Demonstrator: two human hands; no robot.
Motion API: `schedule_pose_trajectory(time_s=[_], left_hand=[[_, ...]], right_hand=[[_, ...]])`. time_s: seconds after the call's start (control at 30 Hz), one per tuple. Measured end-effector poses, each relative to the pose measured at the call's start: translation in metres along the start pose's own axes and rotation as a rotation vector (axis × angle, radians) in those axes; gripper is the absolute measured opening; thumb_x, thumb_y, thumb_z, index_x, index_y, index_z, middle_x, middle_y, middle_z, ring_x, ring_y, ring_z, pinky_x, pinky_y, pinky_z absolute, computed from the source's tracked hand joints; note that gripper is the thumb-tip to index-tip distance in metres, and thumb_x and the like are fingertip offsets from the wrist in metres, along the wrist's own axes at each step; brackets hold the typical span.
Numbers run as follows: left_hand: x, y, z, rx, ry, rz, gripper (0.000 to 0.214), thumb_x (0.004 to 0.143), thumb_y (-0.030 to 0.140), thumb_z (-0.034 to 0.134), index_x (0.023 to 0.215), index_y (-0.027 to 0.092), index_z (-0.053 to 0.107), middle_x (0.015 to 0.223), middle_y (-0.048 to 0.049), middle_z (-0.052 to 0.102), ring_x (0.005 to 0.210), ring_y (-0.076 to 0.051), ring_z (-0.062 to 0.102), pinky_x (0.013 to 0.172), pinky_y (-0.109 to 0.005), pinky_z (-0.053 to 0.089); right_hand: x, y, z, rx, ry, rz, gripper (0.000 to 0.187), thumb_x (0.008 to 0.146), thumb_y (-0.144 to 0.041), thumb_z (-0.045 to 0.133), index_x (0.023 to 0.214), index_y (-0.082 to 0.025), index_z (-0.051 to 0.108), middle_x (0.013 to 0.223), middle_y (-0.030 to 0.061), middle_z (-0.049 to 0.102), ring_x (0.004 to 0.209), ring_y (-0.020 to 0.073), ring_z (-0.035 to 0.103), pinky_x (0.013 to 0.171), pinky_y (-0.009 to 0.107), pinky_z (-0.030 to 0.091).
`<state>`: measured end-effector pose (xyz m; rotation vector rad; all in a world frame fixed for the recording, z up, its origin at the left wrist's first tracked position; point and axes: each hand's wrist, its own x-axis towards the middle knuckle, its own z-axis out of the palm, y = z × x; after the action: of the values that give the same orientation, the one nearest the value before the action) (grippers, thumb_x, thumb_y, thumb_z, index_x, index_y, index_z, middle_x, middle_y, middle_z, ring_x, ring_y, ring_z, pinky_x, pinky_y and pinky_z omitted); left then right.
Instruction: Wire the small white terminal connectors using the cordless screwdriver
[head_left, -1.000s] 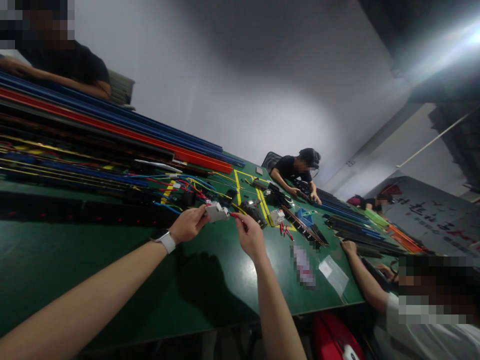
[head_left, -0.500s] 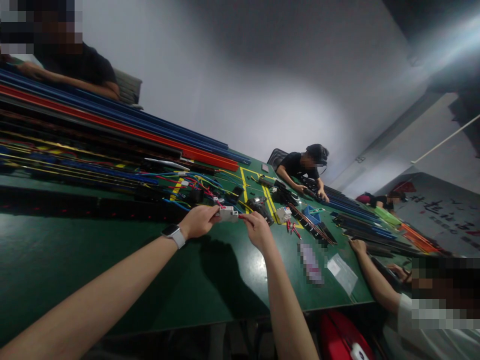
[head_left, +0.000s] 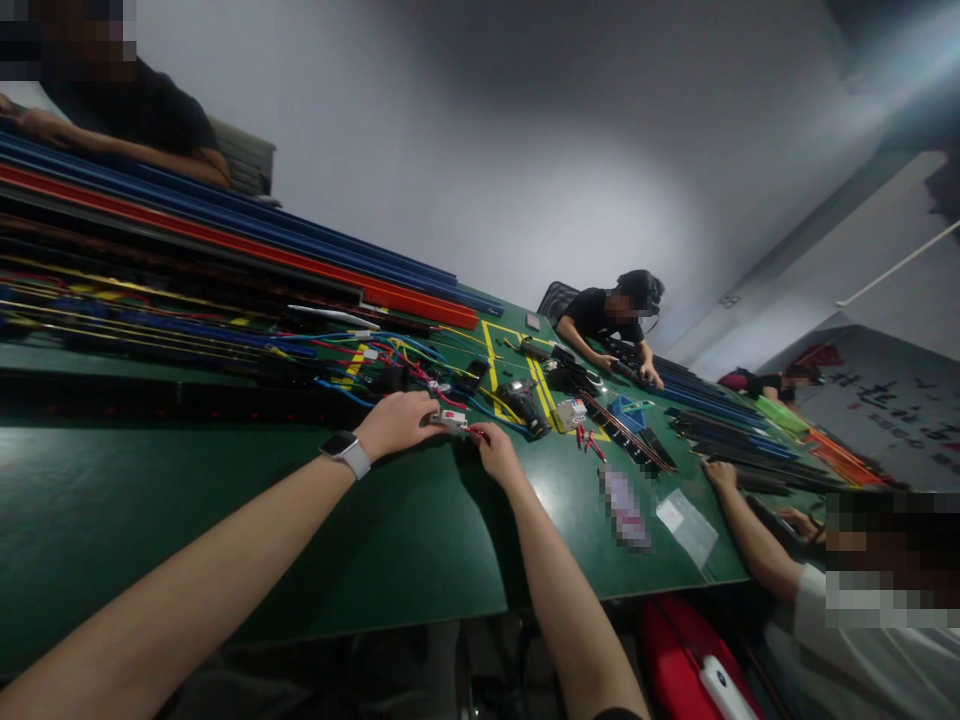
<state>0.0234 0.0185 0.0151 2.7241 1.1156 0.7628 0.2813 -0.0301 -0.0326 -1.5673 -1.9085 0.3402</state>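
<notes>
My left hand (head_left: 396, 423), with a white watch on its wrist, grips a small white circuit breaker (head_left: 452, 418) low over the green table (head_left: 225, 500). My right hand (head_left: 494, 453) is just right of it, fingers pinched on a thin red wire end (head_left: 475, 431) at the breaker's side. A tangle of blue, red and yellow wires (head_left: 397, 365) lies just beyond both hands.
Long red and blue channel strips (head_left: 225, 255) and dark rails run along the far left. Another white breaker (head_left: 571, 411) and black tools lie near yellow tape lines (head_left: 491, 365). A person sits at the far end, another at top left; a co-worker's arm (head_left: 742, 535) rests at right.
Both hands have lowered the breaker toward the table and moved slightly away from me. The right hand stays pinched at the breaker's side.
</notes>
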Motion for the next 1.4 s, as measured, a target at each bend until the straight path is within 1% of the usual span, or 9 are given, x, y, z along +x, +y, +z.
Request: schedule_pose_trajectory(time_s=[0.23,0.37,0.5,0.63,0.77,0.87,1.0,1.2,1.4], left_hand=[[0.0,0.002,0.003,0.002,-0.01,0.0,0.039,0.09,0.056,0.052,0.107,0.027,0.071,0.102,-0.0077,0.069,0.091,-0.025,0.066,0.076,-0.034,0.045],[-0.001,0.002,0.006,0.023,-0.011,-0.005,0.038,0.089,0.055,0.052,0.104,0.024,0.071,0.102,-0.0092,0.069,0.092,-0.026,0.066,0.078,-0.036,0.045],[-0.001,0.002,0.008,0.025,-0.018,-0.008,0.032,0.089,0.048,0.055,0.099,0.022,0.069,0.097,-0.01,0.071,0.092,-0.027,0.066,0.08,-0.038,0.044],[0.0,0.006,0.008,0.027,-0.036,-0.023,0.028,0.088,0.045,0.055,0.095,0.021,0.068,0.093,-0.01,0.072,0.088,-0.026,0.067,0.081,-0.037,0.042],[0.001,0.013,0.012,0.039,-0.015,-0.061,0.036,0.085,0.053,0.056,0.092,0.02,0.066,0.092,-0.0116,0.073,0.091,-0.027,0.067,0.085,-0.039,0.04],[0.002,0.015,0.018,0.02,-0.005,-0.064,0.045,0.083,0.06,0.059,0.102,0.02,0.065,0.098,-0.0128,0.073,0.097,-0.029,0.066,0.088,-0.04,0.039],[0.004,0.017,0.019,-0.109,0.025,-0.034,0.049,0.085,0.055,0.061,0.124,0.024,0.057,0.112,-0.0097,0.071,0.105,-0.027,0.065,0.087,-0.036,0.042],[0.008,0.022,0.017,-0.176,-0.049,-0.138,0.037,0.082,0.052,0.062,0.106,0.024,0.058,0.093,-0.0046,0.073,0.083,-0.024,0.069,0.064,-0.028,0.042],[0.016,0.022,0.02,-0.168,-0.134,-0.184,0.041,0.075,0.055,0.066,0.101,0.024,0.059,0.092,-0.0037,0.073,0.083,-0.025,0.069,0.065,-0.028,0.044]], right_hand=[[0.004,0.005,0.004,-0.111,0.052,0.038,0.018,0.09,-0.024,0.064,0.1,-0.028,0.079,0.111,0.0086,0.064,0.107,0.0264,0.052,0.1,0.044,0.041],[-0.001,0.004,0.003,-0.122,0.044,0.035,0.022,0.091,-0.024,0.063,0.107,-0.03,0.077,0.112,0.0075,0.064,0.105,0.0248,0.054,0.098,0.042,0.042],[-0.003,0.002,-0.002,-0.095,0.041,0.01,0.027,0.09,-0.02,0.061,0.113,-0.024,0.074,0.112,0.0088,0.066,0.105,0.0234,0.057,0.098,0.039,0.044],[-0.004,-0.001,-0.004,-0.06,0.044,0.002,0.023,0.09,-0.022,0.059,0.105,-0.022,0.076,0.107,0.0075,0.071,0.102,0.0221,0.062,0.095,0.036,0.048],[-0.005,-0.003,-0.002,-0.038,0.048,0.011,0.023,0.09,-0.02,0.058,0.1,-0.024,0.078,0.105,0.0056,0.073,0.101,0.0216,0.065,0.094,0.036,0.049],[-0.006,-0.004,0.0,-0.032,0.057,0.018,0.023,0.091,-0.021,0.058,0.1,-0.025,0.078,0.106,0.0053,0.074,0.102,0.0215,0.065,0.095,0.035,0.049],[-0.007,-0.002,0.002,-0.022,0.068,0.027,0.023,0.091,-0.021,0.058,0.101,-0.024,0.078,0.107,0.0061,0.074,0.103,0.0217,0.066,0.096,0.036,0.049],[-0.006,0.0,0.004,0.01,0.055,0.025,0.021,0.09,-0.023,0.061,0.102,-0.026,0.078,0.109,0.0048,0.073,0.103,0.0213,0.066,0.097,0.035,0.049],[-0.005,0.004,0.006,0.048,0.058,0.016,0.022,0.089,-0.022,0.061,0.101,-0.025,0.079,0.109,0.0055,0.073,0.104,0.0218,0.067,0.097,0.036,0.05]])
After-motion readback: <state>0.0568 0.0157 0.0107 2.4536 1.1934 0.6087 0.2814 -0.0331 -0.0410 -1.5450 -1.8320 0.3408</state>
